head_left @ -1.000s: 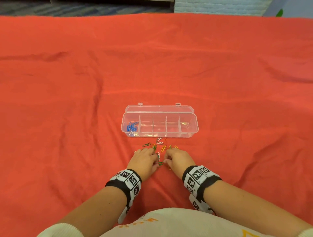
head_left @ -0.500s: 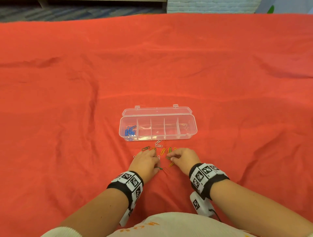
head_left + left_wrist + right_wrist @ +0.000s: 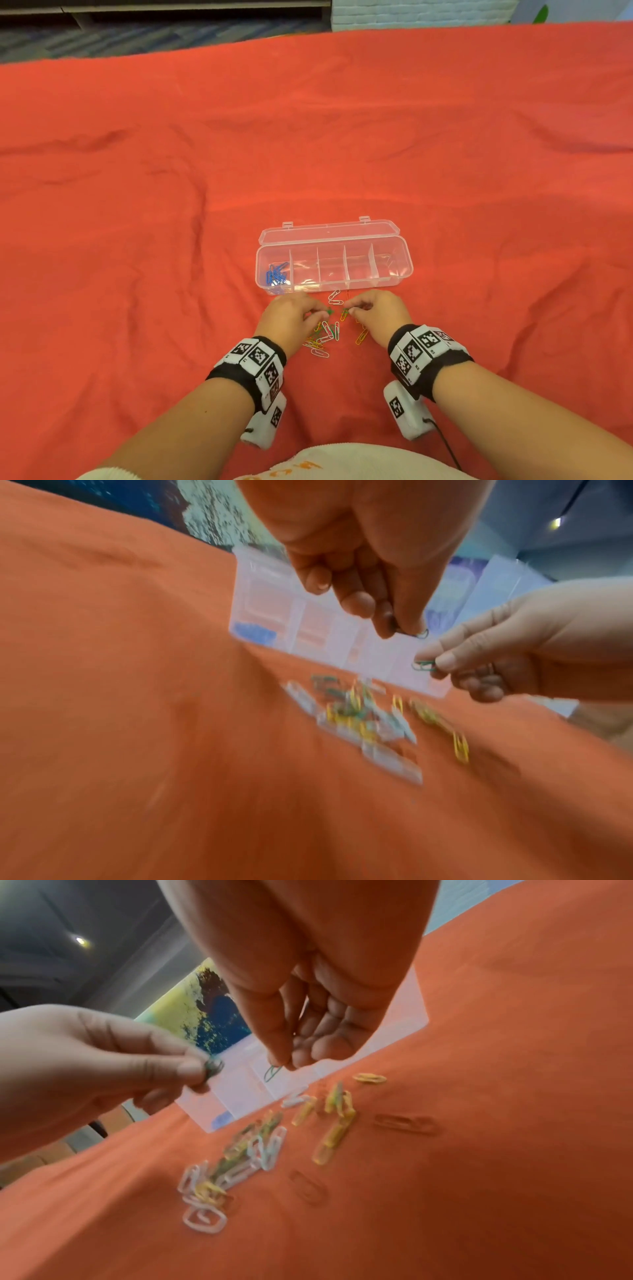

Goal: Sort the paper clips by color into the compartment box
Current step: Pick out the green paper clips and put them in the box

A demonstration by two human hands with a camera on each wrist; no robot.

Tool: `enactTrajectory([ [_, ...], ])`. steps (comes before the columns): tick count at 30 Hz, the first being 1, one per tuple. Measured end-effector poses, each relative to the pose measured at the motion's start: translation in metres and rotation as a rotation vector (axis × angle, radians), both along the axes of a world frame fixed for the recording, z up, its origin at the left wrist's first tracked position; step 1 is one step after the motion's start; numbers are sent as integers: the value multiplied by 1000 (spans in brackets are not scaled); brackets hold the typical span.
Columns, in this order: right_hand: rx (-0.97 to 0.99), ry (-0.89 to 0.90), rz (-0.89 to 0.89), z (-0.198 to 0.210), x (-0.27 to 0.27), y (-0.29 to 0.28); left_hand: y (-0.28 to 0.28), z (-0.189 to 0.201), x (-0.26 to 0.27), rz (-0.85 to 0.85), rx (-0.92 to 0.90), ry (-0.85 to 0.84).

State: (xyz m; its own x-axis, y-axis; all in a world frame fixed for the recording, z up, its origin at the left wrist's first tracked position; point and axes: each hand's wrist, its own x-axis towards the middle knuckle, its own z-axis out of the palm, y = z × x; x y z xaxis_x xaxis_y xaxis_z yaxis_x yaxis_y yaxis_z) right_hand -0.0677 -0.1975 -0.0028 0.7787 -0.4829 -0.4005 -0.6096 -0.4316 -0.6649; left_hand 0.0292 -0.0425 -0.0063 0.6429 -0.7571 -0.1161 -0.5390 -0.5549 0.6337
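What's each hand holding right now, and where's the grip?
Left hand pinches a green wire paper clip at one end; right hand pinches another green paper clip the same way, fingertips only.

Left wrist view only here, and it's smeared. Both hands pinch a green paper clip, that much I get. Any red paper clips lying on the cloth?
Observer: Yes. The right wrist view shows two red paper clips lying flat on the red cloth, beside the mixed pile.
Operator: And the box, past my hand?
Observer: In the head view the box has five compartments; only the far-left one holds anything, the blue paper clips.
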Motion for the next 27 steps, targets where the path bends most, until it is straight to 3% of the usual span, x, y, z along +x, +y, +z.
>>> enactTrajectory([
  [5, 55, -164, -65, 23, 30, 12, -9, 26, 36, 228, -35, -29],
  [9, 103, -127, -116, 30, 56, 16, -15, 26, 57, 331, 64, 2],
  [16, 149, -29, -190, 28, 74, 21, -22, 23, 66, 217, 198, -64],
  [21, 241, 88, -104, 30, 80, 21, -23, 15, 69, 185, 203, -56],
  [27, 185, -105, -164, 33, 71, 24, -20, 11, 71, 144, 147, -96],
])
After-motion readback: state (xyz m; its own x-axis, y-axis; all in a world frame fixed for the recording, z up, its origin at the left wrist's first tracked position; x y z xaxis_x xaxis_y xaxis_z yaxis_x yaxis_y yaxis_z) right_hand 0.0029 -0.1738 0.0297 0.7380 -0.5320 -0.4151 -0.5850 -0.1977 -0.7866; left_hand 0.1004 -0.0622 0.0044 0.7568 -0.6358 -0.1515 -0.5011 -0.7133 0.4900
